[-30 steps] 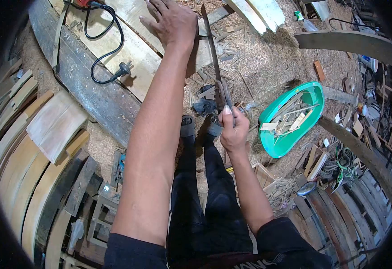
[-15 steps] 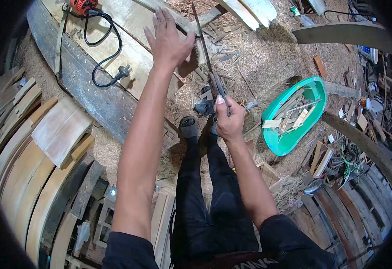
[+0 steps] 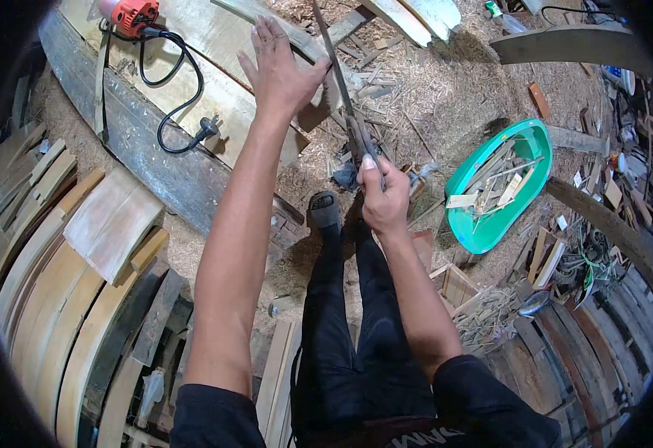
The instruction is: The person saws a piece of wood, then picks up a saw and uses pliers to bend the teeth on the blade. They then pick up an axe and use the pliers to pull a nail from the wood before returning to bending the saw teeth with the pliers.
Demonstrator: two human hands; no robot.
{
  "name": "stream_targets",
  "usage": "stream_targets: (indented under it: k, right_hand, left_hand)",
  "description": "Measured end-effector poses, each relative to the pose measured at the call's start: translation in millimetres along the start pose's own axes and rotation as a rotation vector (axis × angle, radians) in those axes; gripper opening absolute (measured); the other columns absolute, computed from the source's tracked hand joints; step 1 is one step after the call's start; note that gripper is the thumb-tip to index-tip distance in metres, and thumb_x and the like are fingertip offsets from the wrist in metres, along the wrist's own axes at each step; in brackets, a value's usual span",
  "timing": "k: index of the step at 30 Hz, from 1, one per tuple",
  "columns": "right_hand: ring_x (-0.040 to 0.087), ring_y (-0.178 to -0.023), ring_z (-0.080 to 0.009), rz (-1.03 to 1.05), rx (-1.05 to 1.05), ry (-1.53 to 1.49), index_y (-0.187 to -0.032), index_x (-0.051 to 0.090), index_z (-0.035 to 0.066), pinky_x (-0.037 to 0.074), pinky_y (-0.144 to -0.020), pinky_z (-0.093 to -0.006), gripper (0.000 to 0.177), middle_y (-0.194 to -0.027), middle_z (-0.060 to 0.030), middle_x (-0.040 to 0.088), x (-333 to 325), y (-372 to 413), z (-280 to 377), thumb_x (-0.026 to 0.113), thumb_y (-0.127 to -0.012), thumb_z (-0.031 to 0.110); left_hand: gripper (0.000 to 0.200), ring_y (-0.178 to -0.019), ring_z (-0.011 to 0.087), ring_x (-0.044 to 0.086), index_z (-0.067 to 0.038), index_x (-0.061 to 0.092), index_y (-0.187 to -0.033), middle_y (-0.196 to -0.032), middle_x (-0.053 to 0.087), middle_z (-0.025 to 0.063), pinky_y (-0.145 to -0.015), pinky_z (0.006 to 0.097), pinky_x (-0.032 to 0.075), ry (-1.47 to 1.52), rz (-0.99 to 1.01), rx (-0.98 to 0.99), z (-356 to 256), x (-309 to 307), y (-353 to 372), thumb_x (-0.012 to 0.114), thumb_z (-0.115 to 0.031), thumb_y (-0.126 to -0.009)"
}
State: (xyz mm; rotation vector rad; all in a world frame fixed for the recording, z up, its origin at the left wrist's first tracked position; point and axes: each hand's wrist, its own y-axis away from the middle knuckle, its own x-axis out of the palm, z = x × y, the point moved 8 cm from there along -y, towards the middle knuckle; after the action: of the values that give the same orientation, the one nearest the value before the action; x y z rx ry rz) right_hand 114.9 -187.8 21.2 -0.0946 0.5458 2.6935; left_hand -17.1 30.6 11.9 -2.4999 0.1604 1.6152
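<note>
My left hand (image 3: 280, 82) lies over the end of a pale wooden strip (image 3: 294, 31), its fingers stretched out and the thumb spread toward the blade. My right hand (image 3: 386, 200) is wrapped round the dark handle of a handsaw (image 3: 339, 86), thumb along the top. The saw's long narrow blade points away from me and crosses close to the strip's end, just right of my left thumb. Under the strip are wide pale boards (image 3: 226, 93) on a long dark timber (image 3: 143, 134).
An orange power tool (image 3: 130, 15) with a black cord and plug (image 3: 207, 127) sits on the boards. A green tub (image 3: 486, 240) of wood scraps stands to the right. Curved planks (image 3: 50, 299) are stacked at left. Shavings and offcuts cover the floor around my feet.
The view has shifted and turned slightly. Both hands keep nearly the same places, the left over the strip and the right on the handsaw.
</note>
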Motion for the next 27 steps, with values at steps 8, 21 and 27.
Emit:
stream_targets:
  k: [8, 21, 27]
  right_hand:
    - [0.037, -0.057, -0.0061, -0.022, -0.016, 0.006, -0.070, 0.052, 0.003, 0.032, -0.051, -0.0278, 0.037, -0.058, 0.0036, 0.040, -2.6, 7.6, 7.8, 0.056, -0.096, 0.029]
    - [0.039, -0.058, -0.0064, 0.058, -0.031, 0.086, -0.068, 0.052, 0.005, 0.031, -0.054, -0.0254, 0.038, -0.060, 0.0037, 0.044, -3.2, 1.0, -0.9, 0.052, -0.098, 0.028]
    - [0.039, -0.058, -0.0063, 0.065, 0.002, 0.085, -0.067, 0.052, 0.004, 0.031, -0.054, -0.0258, 0.039, -0.060, 0.0036, 0.044, -9.6, 8.2, 8.1, 0.052, -0.097, 0.029]
  left_hand:
    - [0.106, -0.148, 0.0349, 0.012, 0.001, 0.011, -0.153, -0.160, 0.009, 0.0205, -0.116, 0.0594, 0.003, 0.033, 0.002, 0.015, 2.5, 0.0, 0.9, 0.065, -0.053, -0.080]
    - [0.104, -0.149, 0.0342, 0.012, 0.000, 0.013, -0.153, -0.160, 0.011, 0.0198, -0.116, 0.0594, 0.002, 0.043, -0.038, 0.015, -0.1, -3.3, 2.4, 0.065, -0.052, -0.080]
    - [0.104, -0.149, 0.0332, 0.010, 0.000, 0.013, -0.153, -0.161, 0.011, 0.0194, -0.116, 0.0595, 0.002, 0.042, -0.022, 0.007, 0.0, -1.9, 0.5, 0.064, -0.053, -0.080]
